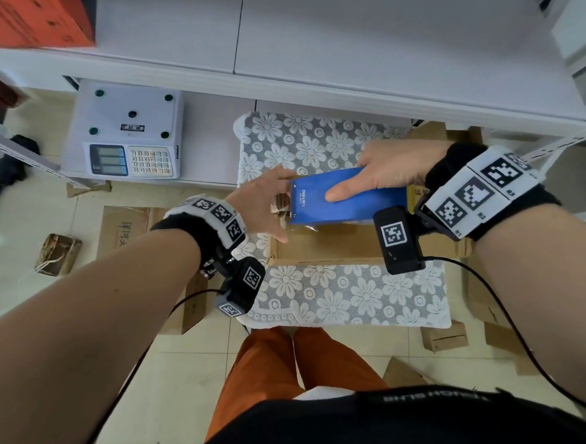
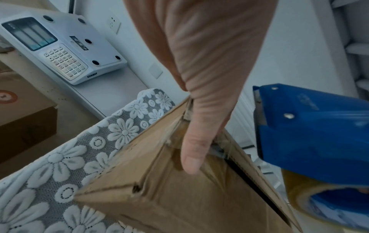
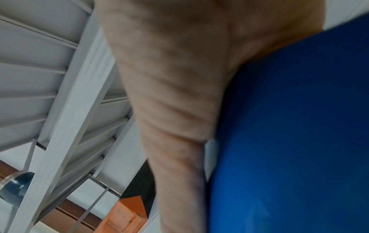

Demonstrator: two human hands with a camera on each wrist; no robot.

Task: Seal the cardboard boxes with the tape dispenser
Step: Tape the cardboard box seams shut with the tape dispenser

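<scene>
A brown cardboard box [image 1: 324, 249] lies on a small table covered with a lace flower cloth [image 1: 341, 297]. My right hand [image 1: 361, 180] grips a blue tape dispenser [image 1: 348, 198] over the top of the box, thumb along its side. In the left wrist view the dispenser [image 2: 311, 134] with its roll of clear tape [image 2: 297, 193] hangs above the box's top seam. My left hand [image 1: 277, 205] is at the box's left end. Its straight thumb [image 2: 191, 151] presses on the taped end face of the box [image 2: 179, 197]. The other left fingers are hidden. The right wrist view shows only the hand [image 3: 179, 94] against the dispenser [image 3: 289, 126].
A white electronic scale [image 1: 125, 136] sits on a low shelf to the left of the table. White metal shelving [image 1: 342, 47] runs above and behind. Flattened and folded cardboard boxes [image 1: 127, 225] lie on the tiled floor on both sides. An orange box [image 1: 25, 22] stands top left.
</scene>
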